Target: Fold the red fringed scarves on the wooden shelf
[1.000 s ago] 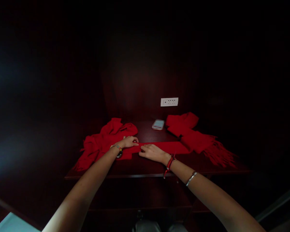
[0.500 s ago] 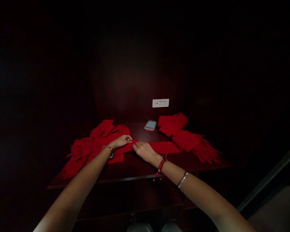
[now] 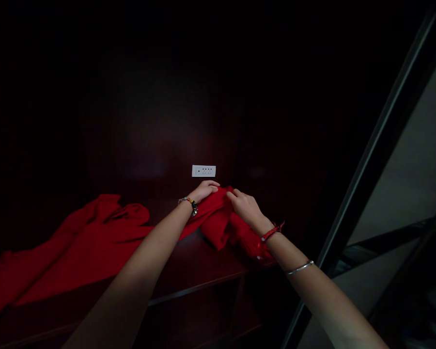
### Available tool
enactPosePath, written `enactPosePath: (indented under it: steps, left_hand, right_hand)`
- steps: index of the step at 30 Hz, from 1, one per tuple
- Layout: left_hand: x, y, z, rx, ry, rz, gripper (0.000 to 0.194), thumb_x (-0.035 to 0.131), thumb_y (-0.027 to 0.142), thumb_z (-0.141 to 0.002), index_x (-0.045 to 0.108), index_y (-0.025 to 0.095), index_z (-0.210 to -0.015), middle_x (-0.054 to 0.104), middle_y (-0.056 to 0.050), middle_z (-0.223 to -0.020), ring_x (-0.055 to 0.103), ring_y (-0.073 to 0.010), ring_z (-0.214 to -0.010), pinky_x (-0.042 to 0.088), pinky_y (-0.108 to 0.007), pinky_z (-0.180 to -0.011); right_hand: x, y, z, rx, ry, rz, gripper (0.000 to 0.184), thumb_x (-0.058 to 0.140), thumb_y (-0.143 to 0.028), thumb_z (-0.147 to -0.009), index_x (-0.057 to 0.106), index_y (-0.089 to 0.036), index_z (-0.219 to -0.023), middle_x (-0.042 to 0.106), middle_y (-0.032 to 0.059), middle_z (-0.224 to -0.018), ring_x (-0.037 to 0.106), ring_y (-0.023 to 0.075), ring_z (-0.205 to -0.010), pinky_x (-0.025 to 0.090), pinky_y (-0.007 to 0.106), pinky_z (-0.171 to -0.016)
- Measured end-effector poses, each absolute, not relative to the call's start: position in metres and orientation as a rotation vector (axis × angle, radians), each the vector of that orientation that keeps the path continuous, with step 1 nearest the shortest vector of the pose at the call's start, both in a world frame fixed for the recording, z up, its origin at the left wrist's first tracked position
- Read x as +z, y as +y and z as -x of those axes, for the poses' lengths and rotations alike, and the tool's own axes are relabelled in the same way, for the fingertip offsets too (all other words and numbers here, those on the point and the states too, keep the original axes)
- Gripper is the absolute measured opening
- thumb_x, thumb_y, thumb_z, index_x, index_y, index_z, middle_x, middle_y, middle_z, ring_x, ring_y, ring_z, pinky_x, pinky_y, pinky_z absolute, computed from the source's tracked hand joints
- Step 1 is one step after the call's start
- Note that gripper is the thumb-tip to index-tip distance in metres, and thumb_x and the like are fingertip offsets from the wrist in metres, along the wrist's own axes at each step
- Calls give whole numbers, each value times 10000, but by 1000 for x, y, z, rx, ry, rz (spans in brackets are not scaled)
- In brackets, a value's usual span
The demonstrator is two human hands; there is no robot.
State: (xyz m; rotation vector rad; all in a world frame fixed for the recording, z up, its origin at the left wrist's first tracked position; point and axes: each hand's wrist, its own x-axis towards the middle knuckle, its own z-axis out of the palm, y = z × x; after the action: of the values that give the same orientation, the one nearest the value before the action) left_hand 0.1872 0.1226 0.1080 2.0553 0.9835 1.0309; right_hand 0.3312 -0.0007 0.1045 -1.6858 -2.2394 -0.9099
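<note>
A long red scarf (image 3: 94,242) lies across a dark wooden tabletop (image 3: 189,266), spread out to the left and bunched at the right. My left hand (image 3: 205,189) and my right hand (image 3: 244,206) both pinch the scarf's bunched right part (image 3: 218,225) near the back of the table, fingers curled into the cloth. The scarf's fringed end (image 3: 256,249) hangs under my right wrist. A beaded bracelet sits on my left wrist; a red cord and a silver bangle are on my right arm.
A white socket plate (image 3: 204,170) is set in the dark panel behind the table. A dark slanted frame bar (image 3: 370,160) runs down the right side, with a pale surface beyond it. The table's front edge (image 3: 203,286) runs below my arms.
Both hands have moved from the middle of the scarf to its right end near the socket, gathering cloth there. The view has swung right; the small pale object is no longer seen.
</note>
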Motion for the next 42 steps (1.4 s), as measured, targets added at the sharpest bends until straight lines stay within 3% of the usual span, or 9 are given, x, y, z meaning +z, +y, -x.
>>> enactPosePath:
  steps: [6, 10, 15, 18, 23, 30, 38, 42]
  left_hand:
    - [44, 132, -262, 876, 1062, -2247, 292, 511, 55, -696, 588, 102, -973, 640, -86, -909, 577, -171, -862, 442, -274, -773]
    - [19, 127, -255, 858, 1115, -2359, 338, 558, 154, -714, 560, 136, -1051, 575, -112, -1073, 496, -226, -1035, 374, -340, -890]
    - [29, 101, -186, 852, 1105, -2568, 344, 456, 268, -812, 506, 143, -1128, 525, -104, -1142, 449, -196, -1083, 318, -307, -943]
    - [29, 69, -120, 630, 1050, -2808, 326, 415, 338, -837, 529, 181, -1098, 542, -73, -1109, 476, -187, -1036, 342, -310, -908]
    - [20, 16, -13, 315, 1490, -2922, 389, 445, 381, -814, 494, 214, -1162, 461, -100, -1215, 416, -261, -1097, 320, -422, -897]
    - [15, -9, 95, 270, 2031, -2742, 463, 404, 397, -820, 398, 228, -1251, 378, -116, -1296, 330, -291, -1178, 304, -482, -904]
    - [-4, 10, 142, 230, 2058, -2532, 527, 290, 458, -844, 301, 225, -1317, 313, -99, -1363, 279, -257, -1232, 289, -435, -949]
    - [6, 23, 137, 33, 1984, -2515, 533, 296, 400, -846, 208, 261, -1354, 205, -75, -1418, 167, -273, -1281, 219, -489, -973]
  right_hand:
    - [45, 16, -392, -728, -2202, 2053, 233, 340, -166, -874, 462, -193, -1071, 537, 89, -984, 533, 157, -883, 392, 213, -657]
    - [25, 19, -404, -619, -2220, 2046, 232, 320, -156, -878, 493, -188, -1030, 539, 82, -983, 521, 159, -895, 394, 218, -660]
    - [43, 6, -385, -685, -2185, 1976, 290, 341, -74, -825, 531, -159, -1028, 511, 122, -1059, 458, 208, -964, 386, 267, -719]
    - [52, -5, -348, -713, -2200, 1796, 301, 368, -75, -806, 525, -143, -1054, 492, 140, -1104, 420, 232, -1004, 360, 312, -795]
    - [30, -9, -263, -410, -2494, 1317, 258, 425, -147, -807, 544, -148, -1037, 535, 101, -1061, 453, 203, -986, 354, 307, -841]
    - [-16, 10, -207, -277, -2463, 1122, 432, 432, -165, -807, 397, -94, -1232, 510, 128, -1145, 452, 204, -1044, 346, 338, -910]
    - [-39, 21, -213, -245, -2314, 1181, 407, 353, -86, -813, 421, -111, -1213, 536, 130, -1039, 520, 189, -923, 417, 319, -834]
    - [-43, 21, -216, -233, -2359, 1066, 399, 352, -32, -782, 469, -114, -1154, 556, 109, -971, 505, 189, -921, 407, 331, -851]
